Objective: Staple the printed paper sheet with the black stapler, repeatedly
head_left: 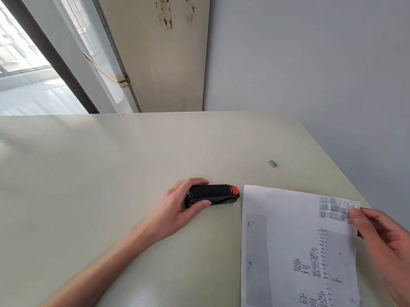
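Note:
A black stapler (212, 194) with an orange-red tip lies on the table, pointing right toward the paper. My left hand (177, 203) is wrapped around its rear end, thumb on the near side and fingers on the far side. Just right of the stapler is a printed sheet of paper (287, 270), with text blocks and a grey band down its left part. My right hand (388, 245) pinches the sheet's upper right corner, thumb on top and fingers underneath. Whether there is more than one sheet, I cannot tell.
A small strip of staples (273, 163) lies on the pale table (104, 200) beyond the paper. A grey wall (320, 63) borders the table at the back right. At the back left are a stained panel (158, 53) and a window (9, 34).

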`<state>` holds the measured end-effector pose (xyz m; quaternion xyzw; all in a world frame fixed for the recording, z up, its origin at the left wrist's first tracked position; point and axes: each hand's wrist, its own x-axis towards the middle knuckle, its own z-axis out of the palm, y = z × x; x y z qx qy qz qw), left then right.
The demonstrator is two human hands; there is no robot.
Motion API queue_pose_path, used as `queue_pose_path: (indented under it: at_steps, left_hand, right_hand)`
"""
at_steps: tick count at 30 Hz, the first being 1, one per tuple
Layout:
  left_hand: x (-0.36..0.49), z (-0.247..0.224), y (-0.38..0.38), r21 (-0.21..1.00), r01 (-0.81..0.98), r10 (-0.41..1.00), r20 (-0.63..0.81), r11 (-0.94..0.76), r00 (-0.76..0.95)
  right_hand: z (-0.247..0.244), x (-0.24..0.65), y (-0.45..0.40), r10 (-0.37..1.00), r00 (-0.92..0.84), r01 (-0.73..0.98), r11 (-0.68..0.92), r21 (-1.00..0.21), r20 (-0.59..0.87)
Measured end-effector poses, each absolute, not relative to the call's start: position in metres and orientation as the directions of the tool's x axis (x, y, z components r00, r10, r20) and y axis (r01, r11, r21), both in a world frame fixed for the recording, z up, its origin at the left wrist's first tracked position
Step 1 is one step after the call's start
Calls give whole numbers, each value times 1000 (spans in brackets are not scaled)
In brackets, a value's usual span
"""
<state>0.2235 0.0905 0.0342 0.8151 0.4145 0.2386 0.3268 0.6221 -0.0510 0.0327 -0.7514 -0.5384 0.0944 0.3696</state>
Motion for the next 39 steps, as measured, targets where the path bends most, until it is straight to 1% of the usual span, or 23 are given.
queue_pose_path:
  at_steps: [2, 5, 6, 8, 10, 11, 13, 15, 16, 18, 20, 23, 26, 31, 33, 35, 37, 39]
  left_hand:
    - [226, 33, 92, 749, 522, 841, 85, -408, 535]
    - [222, 33, 93, 773, 503, 854, 93, -386, 512]
    - [218, 34, 93, 777, 502, 862, 101, -380, 496]
    - [206, 35, 92, 782, 507, 885, 116, -361, 451]
    - [191, 37, 90, 785, 521, 910, 127, -335, 395]
    - [184, 37, 89, 786, 529, 923, 132, -320, 362]
    - [169, 37, 89, 788, 545, 944, 136, -287, 301]
    - [156, 38, 89, 790, 553, 953, 122, -263, 279]
    - [150, 38, 90, 789, 558, 952, 109, -257, 285]
    - [139, 39, 92, 768, 587, 949, 85, -256, 303]
    - [129, 38, 93, 719, 641, 946, 74, -271, 317]
    - [116, 35, 93, 648, 689, 936, 115, -324, 332]
    - [108, 30, 92, 634, 679, 924, 172, -370, 342]
    - [105, 21, 92, 635, 660, 910, 196, -402, 366]
    - [103, 18, 93, 625, 657, 903, 219, -421, 371]
    - [101, 16, 94, 605, 671, 902, 253, -430, 349]
    - [98, 14, 94, 585, 690, 905, 272, -426, 327]
    - [95, 14, 94, 579, 695, 905, 267, -426, 333]
  right_hand:
    - [28, 623, -45, 901, 326, 757, -68, -649, 287]
    - [24, 618, -37, 919, 231, 779, 21, -627, 319]
    - [24, 615, -37, 916, 230, 800, 14, -600, 329]
    - [23, 603, -42, 908, 249, 861, -49, -507, 336]
    - [21, 583, -53, 928, 234, 913, -107, -393, 291]
    - [18, 570, -60, 955, 186, 926, -92, -367, 229]
    - [12, 542, -71, 993, 26, 937, 16, -350, 116]
    - [5, 515, -73, 988, -154, 934, 156, -322, 33]
    - [1, 503, -68, 978, -206, 929, 200, -313, 13]
    - [-4, 484, -50, 964, -264, 916, 256, -309, 14]
    - [-7, 473, -22, 955, -289, 904, 294, -312, 60]
    - [-10, 468, 26, 947, -295, 897, 320, -305, 124]
    - [-11, 474, 68, 939, -321, 893, 343, -291, 120]
    - [-13, 491, 110, 947, -318, 899, 319, -300, 52]
    - [-10, 494, 117, 955, -293, 904, 292, -314, 44]
    - [-1, 490, 117, 964, -254, 904, 264, -337, 74]
    - [11, 477, 109, 965, -230, 885, 262, -385, 130]
    - [22, 455, 97, 954, -247, 840, 299, -453, 172]
